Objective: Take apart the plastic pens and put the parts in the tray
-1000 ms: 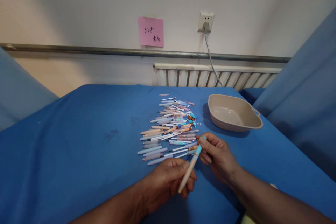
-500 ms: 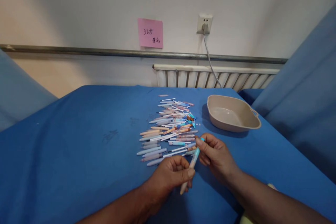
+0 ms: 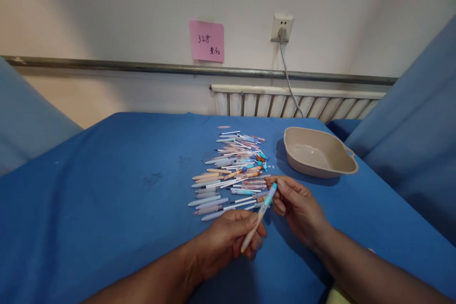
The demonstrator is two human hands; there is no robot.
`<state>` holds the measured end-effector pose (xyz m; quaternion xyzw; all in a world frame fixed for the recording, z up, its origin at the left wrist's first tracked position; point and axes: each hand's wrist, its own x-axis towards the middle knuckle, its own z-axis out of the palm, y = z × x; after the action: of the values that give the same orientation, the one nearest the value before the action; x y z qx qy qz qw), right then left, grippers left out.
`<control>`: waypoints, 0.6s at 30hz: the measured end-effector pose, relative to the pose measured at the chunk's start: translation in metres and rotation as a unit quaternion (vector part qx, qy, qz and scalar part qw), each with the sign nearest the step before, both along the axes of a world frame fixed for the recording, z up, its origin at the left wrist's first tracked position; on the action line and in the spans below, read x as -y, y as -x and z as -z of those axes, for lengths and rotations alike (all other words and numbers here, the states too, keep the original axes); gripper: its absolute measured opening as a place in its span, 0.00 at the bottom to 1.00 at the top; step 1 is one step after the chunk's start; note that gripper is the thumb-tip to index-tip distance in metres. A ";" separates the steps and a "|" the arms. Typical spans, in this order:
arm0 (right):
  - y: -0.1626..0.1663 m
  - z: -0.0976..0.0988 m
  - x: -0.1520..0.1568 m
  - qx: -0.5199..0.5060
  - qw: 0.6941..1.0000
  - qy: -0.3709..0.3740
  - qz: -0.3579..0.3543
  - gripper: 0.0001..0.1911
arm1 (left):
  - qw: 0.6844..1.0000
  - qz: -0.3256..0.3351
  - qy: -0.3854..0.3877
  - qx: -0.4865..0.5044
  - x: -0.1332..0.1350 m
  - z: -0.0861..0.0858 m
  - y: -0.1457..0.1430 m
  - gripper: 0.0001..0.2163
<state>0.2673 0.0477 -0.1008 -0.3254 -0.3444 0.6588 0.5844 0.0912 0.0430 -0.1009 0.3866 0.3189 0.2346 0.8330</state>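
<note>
In the head view, a pen (image 3: 264, 209) with a pale peach lower barrel and a blue upper part slants between my two hands. My left hand (image 3: 239, 235) is closed around its lower barrel, thumb on top. At the blue end, my right hand (image 3: 295, 202) has its thumb and forefinger against the tip, the other fingers curled. Just beyond the hands lies a spread of pen parts: pastel barrels (image 3: 208, 202), white refills (image 3: 239, 204) and printed upper barrels (image 3: 242, 192). Small blue and brown pieces (image 3: 261, 157) are heaped at its right side.
A beige plastic basin (image 3: 320, 168) stands on the blue-covered table (image 3: 107, 209) at the right. Behind are a radiator (image 3: 263, 99), a metal rail (image 3: 142, 66), a plugged-in cable (image 3: 287, 76) and a pink note (image 3: 207, 42). Blue curtains (image 3: 413, 99) hang at both sides.
The pen's blue end now shows more fully, as my right thumb has shifted to its side. My left hand has moved slightly left with the pen. The view has tilted a little.
</note>
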 end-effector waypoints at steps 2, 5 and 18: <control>-0.001 0.001 -0.002 0.004 1.000 -0.002 0.006 0.11 | 1.000 0.008 0.001 -0.001 0.000 0.001 0.000 0.19; -0.001 0.003 -0.004 0.014 1.000 -0.007 0.007 0.11 | 1.000 0.000 -0.013 -0.016 0.000 0.005 0.000 0.21; 0.009 -0.013 0.029 0.228 0.953 -0.198 0.024 0.11 | 0.951 -0.037 -0.273 -0.141 0.005 0.008 -0.003 0.16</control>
<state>0.2585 0.0189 -0.0875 -0.3526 -0.5844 0.4713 0.5587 0.0944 0.0380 -0.1085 0.6164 0.3706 0.2865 0.6330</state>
